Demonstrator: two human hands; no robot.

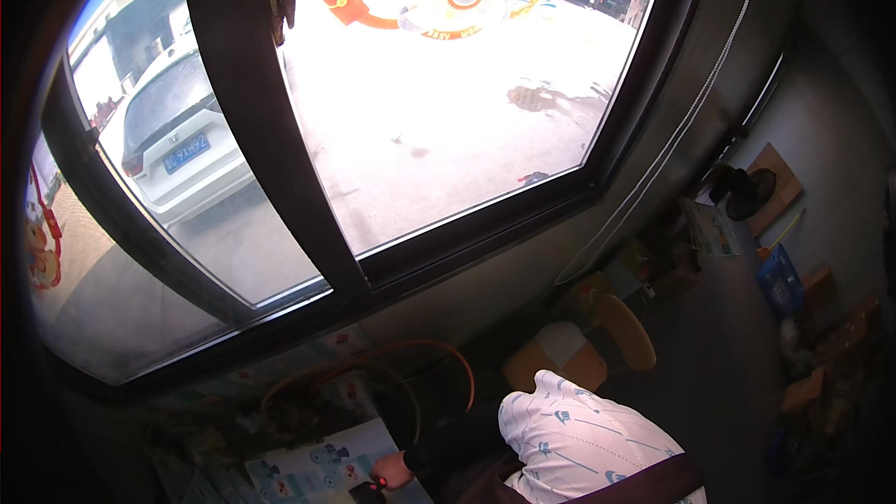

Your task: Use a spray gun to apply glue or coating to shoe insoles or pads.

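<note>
My right hand (pixel 396 470) reaches in at the bottom from a dark sleeve (pixel 462 457). Its fingers are closed on a small black tool with red parts (pixel 370 490), whose exact kind is hard to make out in the dim light. Beneath and beside it lies a white sheet printed with blue and red figures (pixel 294 467). A white cloth garment with small blue patterns (pixel 583 425) bulges up at the lower right, crossed by a dark maroon band (pixel 658 483). My left hand is out of the picture.
Behind the work area stands a dark-framed window (pixel 345 275), with a white car (pixel 182 135) outside. An orange hose (pixel 457 359) curves past the sheet. A wooden chair (pixel 623 331) stands beyond the patterned cloth. A blue basket (pixel 780 280) and cardboard boxes (pixel 845 331) are at the right.
</note>
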